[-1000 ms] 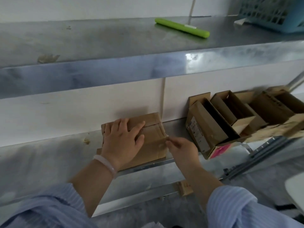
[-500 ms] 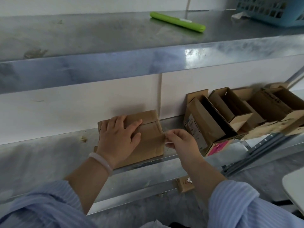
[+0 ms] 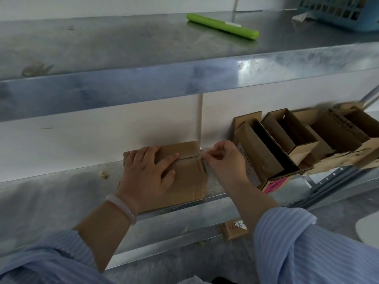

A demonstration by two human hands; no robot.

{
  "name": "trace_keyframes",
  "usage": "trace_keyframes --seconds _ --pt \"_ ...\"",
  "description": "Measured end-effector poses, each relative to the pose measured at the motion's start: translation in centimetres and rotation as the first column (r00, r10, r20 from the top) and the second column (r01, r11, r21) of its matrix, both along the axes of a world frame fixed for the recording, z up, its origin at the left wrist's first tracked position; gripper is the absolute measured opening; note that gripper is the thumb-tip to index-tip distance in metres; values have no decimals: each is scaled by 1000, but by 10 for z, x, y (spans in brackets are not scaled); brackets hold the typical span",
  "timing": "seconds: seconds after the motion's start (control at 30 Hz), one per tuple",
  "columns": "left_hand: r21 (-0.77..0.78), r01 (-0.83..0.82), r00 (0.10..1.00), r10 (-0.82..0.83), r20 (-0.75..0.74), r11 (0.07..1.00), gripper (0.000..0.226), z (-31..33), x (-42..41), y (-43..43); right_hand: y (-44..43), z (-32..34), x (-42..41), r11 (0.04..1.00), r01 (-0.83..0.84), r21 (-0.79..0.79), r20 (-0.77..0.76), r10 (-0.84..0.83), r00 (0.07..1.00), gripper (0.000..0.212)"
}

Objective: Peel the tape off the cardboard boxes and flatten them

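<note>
One brown corrugated cardboard box (image 3: 188, 181) lies low on the lower shelf (image 3: 51, 197), a dull, mottled sheet of galvanised metal, with its back edge against the white wall. Its two top flaps meet at a seam, and a thin strip of clear glossy tape (image 3: 190, 156) runs along it. The left hand (image 3: 147, 175) lies flat on the box with fingers spread, pressing the lid down; one pale, smooth bracelet (image 3: 123, 208) circles its wrist. The right hand (image 3: 223, 158) has its fingers curled at the box's right edge, pinching the end of the tape between thumb and fingertips. Both arms wear blue finely striped sleeves, pushed back

Just right of that hand, a row of open cardboard boxes (image 3: 287, 136) leans against the wall. At least three rectangular ones show, but the far ones blur together and cannot be counted exactly. The nearest carries a white printed label, with a pink patch (image 3: 274, 184) below it

The upper shelf (image 3: 123, 48), the same streaked metal with a shiny front lip, holds one slim bright-green plastic stick (image 3: 222, 26) and one blue plastic lattice basket (image 3: 344, 13). Below the lower shelf sits one small scrap of cardboard (image 3: 234, 229) with a handwritten white label
</note>
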State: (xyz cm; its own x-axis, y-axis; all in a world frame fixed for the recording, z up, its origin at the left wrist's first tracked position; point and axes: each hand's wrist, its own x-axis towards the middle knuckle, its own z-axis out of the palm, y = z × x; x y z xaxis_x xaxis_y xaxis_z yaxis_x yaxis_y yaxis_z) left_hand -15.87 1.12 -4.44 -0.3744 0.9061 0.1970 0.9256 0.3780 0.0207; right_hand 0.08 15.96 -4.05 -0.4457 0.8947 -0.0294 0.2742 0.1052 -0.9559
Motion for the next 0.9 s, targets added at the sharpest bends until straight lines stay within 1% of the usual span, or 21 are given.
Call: trace_keyframes --seconds 0.07,0.13,0.17,0.2,0.27,0.3,0.37,0.47,0.53,0.6,0.67,0.73,0.8,0.87,0.9 --pt "7 7 1000 -7 5 1000 49 0 0 -1 -5 2 1 992 -28 124 47 23 999 28" --pt "9 10 1000 -10 15 1000 50 0 -1 -1 -6 4 3 983 -50 176 41 44 998 44" --pt "12 12 1000 -12 21 1000 50 0 -1 -1 -6 4 4 980 -65 189 48 57 997 46" --pt "16 16 999 -16 28 1000 49 0 -2 -2 -5 3 6 972 -97 212 80 81 993 39" --pt "22 29 999 -30 45 999 49 0 -4 -3 -4 -1 9 952 -178 247 151 144 978 18" --pt "22 37 998 -38 57 999 49 1 -6 -4 -4 -4 11 946 -204 253 166 165 972 12" --pt "22 49 995 -51 85 999 49 2 -10 -6 -6 -7 16 954 -229 196 139 204 969 8" --pt "19 68 991 -70 112 997 50 3 -14 -8 -7 -6 24 964 -262 -54 -45 259 965 16" --pt "13 75 989 -76 125 997 50 3 -16 -8 -6 -8 26 945 -311 -99 -84 303 949 20" --pt "13 82 988 -83 133 997 50 3 -18 -9 -4 -10 25 933 -340 -117 -92 330 939 29" --pt "17 97 987 -98 130 995 49 3 -19 -9 -3 -10 21 940 -334 -74 -44 331 943 32" --pt "24 104 985 -106 139 994 49 2 -20 -9 -1 -10 17 953 -303 4 44 302 952 27" --pt "33 104 983 -108 148 994 48 2 -21 -10 -1 -7 16 944 -305 126 166 283 945 21" --pt "41 112 983 -117 143 993 48 1 -21 -10 -1 -2 15 886 -349 306 302 257 918 18" --pt "41 116 983 -121 140 992 48 0 -22 -11 -1 -1 15 849 -373 374 341 249 907 16"
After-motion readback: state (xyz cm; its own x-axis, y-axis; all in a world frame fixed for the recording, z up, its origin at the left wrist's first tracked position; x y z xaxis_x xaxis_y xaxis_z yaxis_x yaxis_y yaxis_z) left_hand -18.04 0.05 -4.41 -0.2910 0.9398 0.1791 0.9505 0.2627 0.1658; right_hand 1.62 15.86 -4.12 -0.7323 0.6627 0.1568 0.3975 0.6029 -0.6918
